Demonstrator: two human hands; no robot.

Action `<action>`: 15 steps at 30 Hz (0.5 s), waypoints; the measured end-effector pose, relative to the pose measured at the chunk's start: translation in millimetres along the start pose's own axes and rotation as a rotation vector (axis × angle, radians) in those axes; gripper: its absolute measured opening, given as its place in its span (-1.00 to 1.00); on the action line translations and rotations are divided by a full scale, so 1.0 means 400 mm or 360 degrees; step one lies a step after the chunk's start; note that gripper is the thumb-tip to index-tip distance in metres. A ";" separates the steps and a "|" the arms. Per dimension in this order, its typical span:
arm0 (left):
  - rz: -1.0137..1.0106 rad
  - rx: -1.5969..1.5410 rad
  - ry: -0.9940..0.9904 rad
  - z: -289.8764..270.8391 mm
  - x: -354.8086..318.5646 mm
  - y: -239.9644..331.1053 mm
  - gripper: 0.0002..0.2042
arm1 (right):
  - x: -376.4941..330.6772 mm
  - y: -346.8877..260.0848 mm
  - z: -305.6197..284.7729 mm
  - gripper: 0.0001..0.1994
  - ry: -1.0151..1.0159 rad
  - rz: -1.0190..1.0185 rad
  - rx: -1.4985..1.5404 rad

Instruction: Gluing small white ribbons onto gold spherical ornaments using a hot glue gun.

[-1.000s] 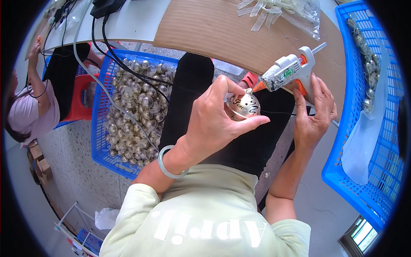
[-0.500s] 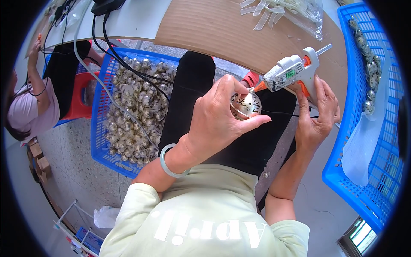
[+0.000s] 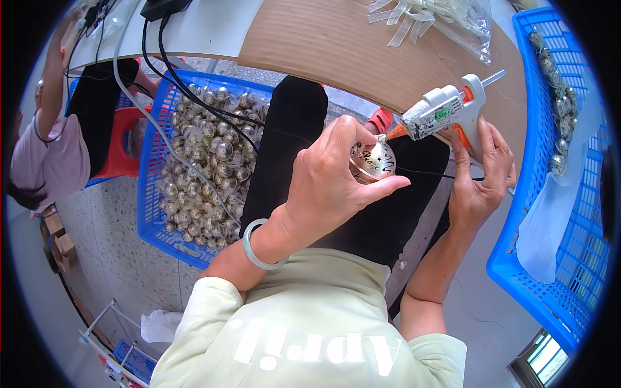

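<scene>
A shiny ball ornament (image 3: 374, 161) with black lettering and squiggles is held up in my left hand (image 3: 330, 171). The fingers curl round its left side and top, hiding part of it. My right hand (image 3: 480, 165) grips a white and orange hot glue gun (image 3: 446, 110) by its handle. The gun's orange nozzle points down and left, with its tip at the small cap on top of the ornament. Whether tip and cap touch, I cannot tell. A clear glue stick (image 3: 495, 78) sticks out of the gun's back end.
On the left stands a blue basket (image 3: 147, 216) full of similar ornaments. Another blue basket (image 3: 517, 271), at right, holds a row of ornaments and a plastic sheet. White ribbon bows (image 3: 407, 19) lie on the cardboard-topped table (image 3: 310, 48). Black cables (image 3: 169, 71) hang nearby. A co-worker (image 3: 55, 155) sits at far left.
The ornament has turned slightly in my left hand, while the glue gun has shifted a touch to the right and down. At far left, the co-worker's arm has risen.
</scene>
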State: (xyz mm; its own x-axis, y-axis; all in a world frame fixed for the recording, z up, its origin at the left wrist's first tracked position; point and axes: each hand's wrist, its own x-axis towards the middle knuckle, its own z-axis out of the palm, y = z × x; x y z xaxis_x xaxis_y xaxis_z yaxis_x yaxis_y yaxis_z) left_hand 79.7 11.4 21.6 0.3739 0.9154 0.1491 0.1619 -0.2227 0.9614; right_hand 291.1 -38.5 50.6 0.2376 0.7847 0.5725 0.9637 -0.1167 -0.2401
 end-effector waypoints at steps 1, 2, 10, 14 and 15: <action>0.0001 0.0001 0.0002 -0.001 0.001 -0.003 -0.48 | 0.000 -0.001 0.000 -0.54 0.0001 -0.0002 0.0001; 0.0095 0.0047 0.0040 -0.002 0.004 -0.008 -0.49 | 0.000 -0.002 0.000 -0.54 0.0002 -0.0002 0.0003; 0.0104 -0.0033 0.0026 -0.003 0.005 -0.005 -0.48 | 0.016 -0.002 0.003 -0.56 -0.0010 -0.0017 0.0004; 0.0057 -0.0026 0.0088 -0.008 0.009 -0.003 -0.45 | 0.022 -0.009 0.002 -0.56 -0.0016 0.0006 0.0008; 0.0157 0.0032 0.0064 -0.013 0.012 0.000 -0.46 | 0.023 -0.009 0.001 -0.55 -0.0021 0.0009 0.0007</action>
State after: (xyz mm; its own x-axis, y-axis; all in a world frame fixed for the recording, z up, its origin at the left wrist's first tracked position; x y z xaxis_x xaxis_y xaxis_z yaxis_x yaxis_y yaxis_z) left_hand 76.8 17.6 23.5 0.3521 0.9014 0.2520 0.1449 -0.3185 0.9368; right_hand 289.8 -30.6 56.7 0.2414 0.7921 0.5606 0.9618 -0.1186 -0.2467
